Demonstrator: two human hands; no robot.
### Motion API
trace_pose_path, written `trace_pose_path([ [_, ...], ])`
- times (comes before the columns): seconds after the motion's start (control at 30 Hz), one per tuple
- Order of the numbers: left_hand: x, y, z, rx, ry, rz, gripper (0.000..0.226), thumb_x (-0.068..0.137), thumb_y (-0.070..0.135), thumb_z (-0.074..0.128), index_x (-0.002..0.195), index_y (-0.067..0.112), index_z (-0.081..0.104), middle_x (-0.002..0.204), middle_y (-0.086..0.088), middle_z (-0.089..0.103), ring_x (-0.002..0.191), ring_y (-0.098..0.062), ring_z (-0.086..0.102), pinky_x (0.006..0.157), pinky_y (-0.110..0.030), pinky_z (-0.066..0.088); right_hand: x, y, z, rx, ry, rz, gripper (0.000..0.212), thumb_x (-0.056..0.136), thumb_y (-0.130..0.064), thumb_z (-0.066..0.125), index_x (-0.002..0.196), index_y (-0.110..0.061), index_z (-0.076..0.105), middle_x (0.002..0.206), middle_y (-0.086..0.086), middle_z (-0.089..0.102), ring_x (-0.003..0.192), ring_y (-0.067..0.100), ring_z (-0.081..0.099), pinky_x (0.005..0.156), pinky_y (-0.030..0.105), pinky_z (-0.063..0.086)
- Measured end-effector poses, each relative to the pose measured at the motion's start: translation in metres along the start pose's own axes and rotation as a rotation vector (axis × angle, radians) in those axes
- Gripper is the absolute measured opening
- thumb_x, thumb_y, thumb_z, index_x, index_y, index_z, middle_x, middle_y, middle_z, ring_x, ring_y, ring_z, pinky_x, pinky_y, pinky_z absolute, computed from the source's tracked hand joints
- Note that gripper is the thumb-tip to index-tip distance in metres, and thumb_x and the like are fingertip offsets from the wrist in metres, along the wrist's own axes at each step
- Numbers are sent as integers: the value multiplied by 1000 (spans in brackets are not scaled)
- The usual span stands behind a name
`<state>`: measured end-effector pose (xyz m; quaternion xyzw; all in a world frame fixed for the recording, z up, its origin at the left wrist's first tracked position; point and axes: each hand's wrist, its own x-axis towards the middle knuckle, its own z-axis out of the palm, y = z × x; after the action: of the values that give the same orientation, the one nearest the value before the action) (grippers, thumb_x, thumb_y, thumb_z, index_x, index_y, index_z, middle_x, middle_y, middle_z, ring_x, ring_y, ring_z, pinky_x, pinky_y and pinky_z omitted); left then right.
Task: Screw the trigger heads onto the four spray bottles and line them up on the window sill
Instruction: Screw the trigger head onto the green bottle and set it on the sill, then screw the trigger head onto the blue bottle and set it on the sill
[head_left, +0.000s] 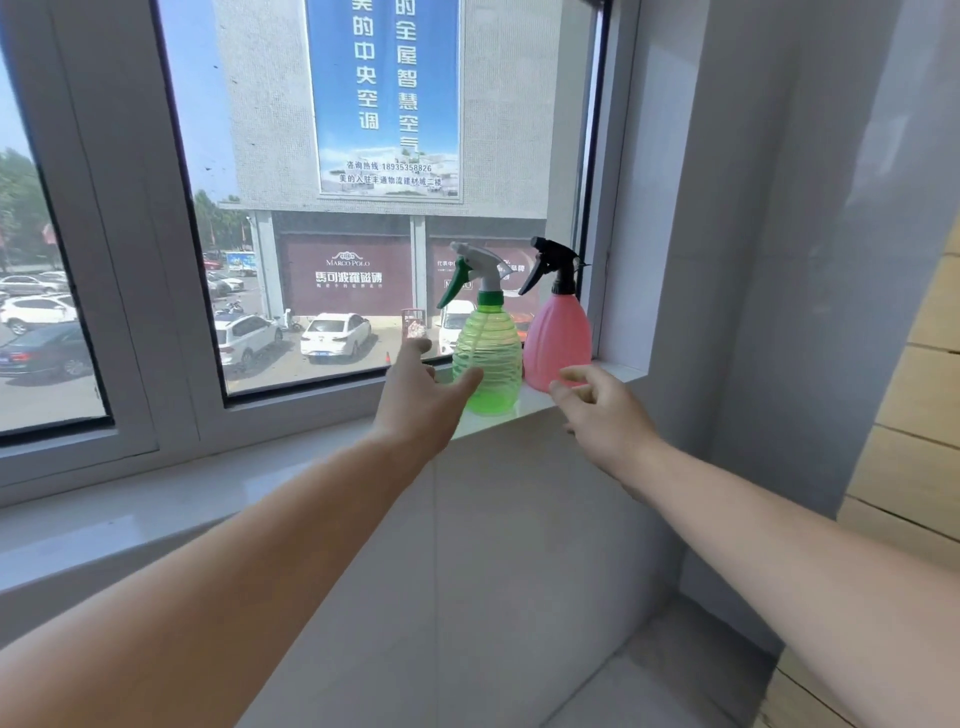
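Note:
Two spray bottles stand upright on the white window sill (156, 499) at its right end. The green see-through bottle (488, 353) carries a white and green trigger head. Right beside it, in the corner, the pink bottle (558, 338) carries a black trigger head. My left hand (421, 400) is open with fingers spread, its thumb at the lower left side of the green bottle. My right hand (597, 410) hovers open just in front of the pink bottle's base, fingers loosely curled, holding nothing.
The window pane (363, 208) rises directly behind the bottles, with its frame post (114, 260) to the left. A grey wall (753, 260) closes the sill on the right. The sill stretches leftward from the bottles. A wooden surface (909, 441) shows at far right.

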<state>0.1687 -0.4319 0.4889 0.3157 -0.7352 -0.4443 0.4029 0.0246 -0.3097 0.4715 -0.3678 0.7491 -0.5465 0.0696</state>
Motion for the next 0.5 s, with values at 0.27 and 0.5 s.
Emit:
trace_pose_path([
  [0.27, -86, -16, 34, -14, -231, 49, 38, 92, 32, 71, 127, 21, 60, 109, 0, 72, 97, -14, 70, 58, -7, 48, -90, 75, -55, 79, 5, 146, 11, 96, -21, 63, 89, -15, 70, 101, 19, 76, 86, 21, 69, 79, 39, 58],
  [0.5, -153, -89, 125, 202, -716, -208, 50, 94, 37, 67, 137, 14, 54, 119, -3, 70, 98, -19, 65, 77, -26, 48, -170, 181, -88, -25, -95, 410, 9, 94, -17, 66, 86, -15, 69, 96, 19, 77, 80, 21, 69, 73, 31, 54],
])
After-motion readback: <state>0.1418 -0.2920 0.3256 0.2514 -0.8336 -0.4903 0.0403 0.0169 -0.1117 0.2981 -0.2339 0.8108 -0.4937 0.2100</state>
